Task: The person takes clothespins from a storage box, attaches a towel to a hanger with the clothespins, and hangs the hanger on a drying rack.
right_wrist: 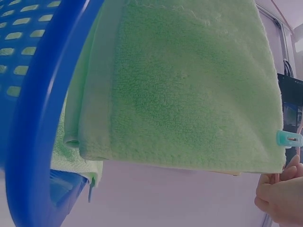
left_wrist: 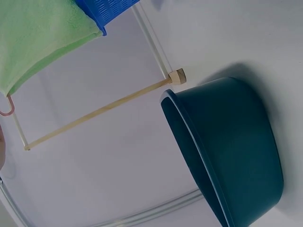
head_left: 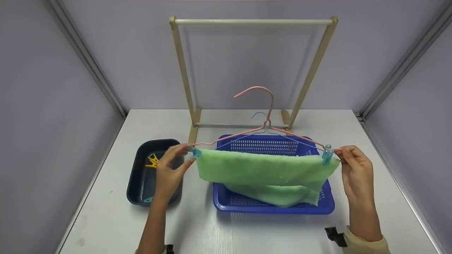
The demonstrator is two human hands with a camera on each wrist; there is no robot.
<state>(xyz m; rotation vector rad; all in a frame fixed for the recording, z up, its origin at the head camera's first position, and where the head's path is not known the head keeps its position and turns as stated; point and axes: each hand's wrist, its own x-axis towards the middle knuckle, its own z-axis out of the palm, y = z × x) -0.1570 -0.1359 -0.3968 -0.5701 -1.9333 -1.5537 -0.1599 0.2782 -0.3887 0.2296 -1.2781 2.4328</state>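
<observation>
A green towel (head_left: 261,167) hangs folded from a pink clothes hanger (head_left: 240,134), its hook upright. Blue-green clothespins fasten it near both ends, one at the right (head_left: 327,157). My left hand (head_left: 171,173) pinches the left clothespin (head_left: 195,151) between thumb and fingers, at the hanger's end. At the other end, my right hand (head_left: 356,171) pinches the hanger's pink tip just outside the towel's corner. In the right wrist view the towel (right_wrist: 189,90) fills the middle, with the right hand (right_wrist: 281,191) at the lower right edge.
Below the towel stands a blue basket (head_left: 273,211) with more green cloth (head_left: 282,197) and a light blue hanger (head_left: 259,113). A dark bin (head_left: 134,180) at left holds yellow clothespins (head_left: 152,160). Behind stands a wooden rack with a white rail (head_left: 254,22).
</observation>
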